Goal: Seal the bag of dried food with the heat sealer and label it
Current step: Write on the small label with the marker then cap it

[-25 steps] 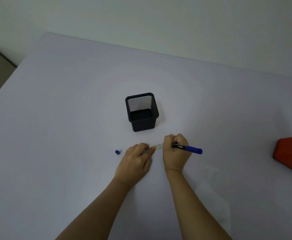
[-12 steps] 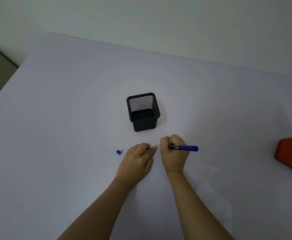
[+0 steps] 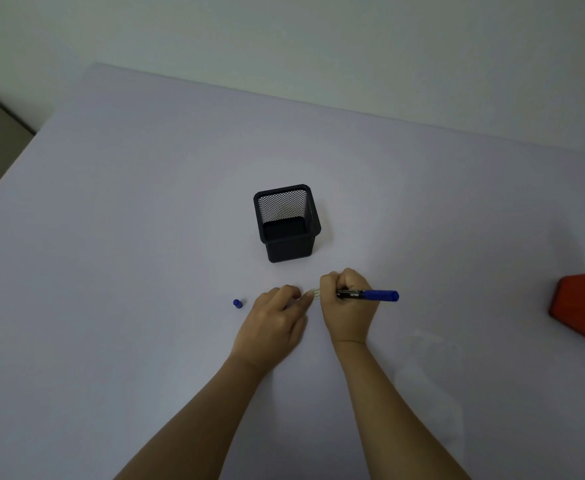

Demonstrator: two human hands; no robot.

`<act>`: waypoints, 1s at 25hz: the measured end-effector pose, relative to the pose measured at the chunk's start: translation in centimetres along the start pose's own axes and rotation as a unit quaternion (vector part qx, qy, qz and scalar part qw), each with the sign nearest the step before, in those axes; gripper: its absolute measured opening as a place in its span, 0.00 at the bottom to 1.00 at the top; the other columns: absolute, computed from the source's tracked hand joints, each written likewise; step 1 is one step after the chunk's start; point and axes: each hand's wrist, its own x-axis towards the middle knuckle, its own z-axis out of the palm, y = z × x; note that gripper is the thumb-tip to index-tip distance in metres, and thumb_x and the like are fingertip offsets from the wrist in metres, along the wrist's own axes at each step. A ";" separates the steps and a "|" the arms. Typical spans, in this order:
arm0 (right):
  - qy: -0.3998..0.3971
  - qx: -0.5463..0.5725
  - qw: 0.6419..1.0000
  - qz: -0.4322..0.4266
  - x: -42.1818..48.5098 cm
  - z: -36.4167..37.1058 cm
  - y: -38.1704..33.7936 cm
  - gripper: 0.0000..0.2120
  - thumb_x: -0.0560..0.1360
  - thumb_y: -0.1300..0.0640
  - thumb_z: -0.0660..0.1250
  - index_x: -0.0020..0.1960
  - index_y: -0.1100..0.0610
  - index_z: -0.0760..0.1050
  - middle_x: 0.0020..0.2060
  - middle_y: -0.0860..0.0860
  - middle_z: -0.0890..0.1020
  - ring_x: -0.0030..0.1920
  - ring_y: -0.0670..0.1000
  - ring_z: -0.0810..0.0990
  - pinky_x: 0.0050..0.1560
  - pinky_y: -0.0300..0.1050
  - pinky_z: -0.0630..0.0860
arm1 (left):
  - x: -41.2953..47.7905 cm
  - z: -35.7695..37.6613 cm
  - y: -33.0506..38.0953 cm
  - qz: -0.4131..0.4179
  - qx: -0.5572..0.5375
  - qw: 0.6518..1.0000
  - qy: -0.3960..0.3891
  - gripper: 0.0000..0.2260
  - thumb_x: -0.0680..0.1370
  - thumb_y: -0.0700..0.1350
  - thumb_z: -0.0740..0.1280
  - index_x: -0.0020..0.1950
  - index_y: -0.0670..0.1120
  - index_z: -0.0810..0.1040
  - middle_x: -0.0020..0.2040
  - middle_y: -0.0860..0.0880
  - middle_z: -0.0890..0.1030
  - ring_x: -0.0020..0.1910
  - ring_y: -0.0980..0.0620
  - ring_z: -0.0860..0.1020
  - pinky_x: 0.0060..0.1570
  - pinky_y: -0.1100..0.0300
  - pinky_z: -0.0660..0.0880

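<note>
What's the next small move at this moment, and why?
Probably finish writing on the label: the right hand grips the uncapped marker over it, the left hand presses its other end to the table, and the cap lies apart.

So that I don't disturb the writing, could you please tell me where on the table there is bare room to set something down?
Bare table lies left of the pen cap and behind the pen holder. Crowded: the middle, where the left hand touches the label and the right hand holds the marker; the clear bag and red sealer take the right.
</note>
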 end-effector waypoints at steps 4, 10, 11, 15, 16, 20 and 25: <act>0.003 0.006 1.000 -0.002 0.0 0.0 -0.1 0.19 0.70 0.61 0.62 0.27 0.48 0.58 0.20 0.45 0.64 0.24 0.48 0.66 0.23 0.33 0.63 | 0.0 0.0 0.0 0.002 -0.002 1.000 0.001 0.16 0.76 0.44 0.58 0.56 0.40 0.81 0.44 0.45 0.79 0.39 0.48 0.78 0.40 0.57 0.77; 0.026 0.007 1.000 0.000 0.1 0.0 0.2 0.15 0.71 0.51 0.59 0.28 0.54 0.61 0.22 0.49 0.66 0.26 0.49 0.67 0.25 0.35 0.66 | 0.0 0.0 0.0 0.004 -0.002 1.000 0.002 0.16 0.76 0.44 0.58 0.55 0.40 0.82 0.44 0.44 0.80 0.40 0.48 0.79 0.41 0.57 0.77; 0.026 0.007 1.000 0.001 0.1 0.0 0.2 0.15 0.71 0.51 0.59 0.28 0.54 0.61 0.22 0.48 0.66 0.25 0.49 0.67 0.25 0.35 0.66 | 0.1 0.0 0.0 0.005 -0.002 1.000 0.002 0.16 0.76 0.44 0.58 0.55 0.40 0.82 0.44 0.44 0.80 0.40 0.48 0.79 0.41 0.58 0.77; 0.033 0.014 0.999 -0.007 0.0 0.0 0.2 0.15 0.70 0.54 0.60 0.27 0.55 0.60 0.20 0.45 0.64 0.23 0.48 0.65 0.23 0.37 0.64 | 0.1 -0.1 0.1 0.001 -0.002 1.000 -0.001 0.16 0.76 0.44 0.58 0.55 0.40 0.82 0.44 0.44 0.80 0.40 0.48 0.79 0.40 0.58 0.77; 0.034 0.015 0.999 -0.008 0.0 0.0 0.3 0.15 0.70 0.54 0.60 0.27 0.55 0.60 0.20 0.44 0.64 0.23 0.48 0.65 0.23 0.36 0.64 | 0.1 -0.1 0.1 0.000 -0.002 1.000 -0.002 0.16 0.76 0.44 0.58 0.55 0.40 0.82 0.44 0.44 0.80 0.40 0.48 0.79 0.40 0.58 0.77; 0.039 0.001 0.999 0.001 0.1 0.0 0.2 0.16 0.72 0.57 0.62 0.28 0.52 0.61 0.21 0.46 0.66 0.25 0.49 0.68 0.24 0.33 0.66 | 0.1 -0.1 0.1 -0.003 -0.003 1.000 -0.001 0.16 0.76 0.45 0.58 0.55 0.40 0.82 0.44 0.44 0.80 0.39 0.48 0.79 0.40 0.58 0.77; 0.045 0.011 0.999 -0.001 0.1 0.0 0.1 0.18 0.71 0.60 0.63 0.27 0.50 0.59 0.20 0.46 0.65 0.24 0.48 0.67 0.24 0.36 0.65 | 0.0 -0.1 0.1 0.000 0.000 1.000 0.000 0.16 0.76 0.45 0.58 0.55 0.40 0.81 0.44 0.44 0.80 0.39 0.48 0.79 0.41 0.58 0.77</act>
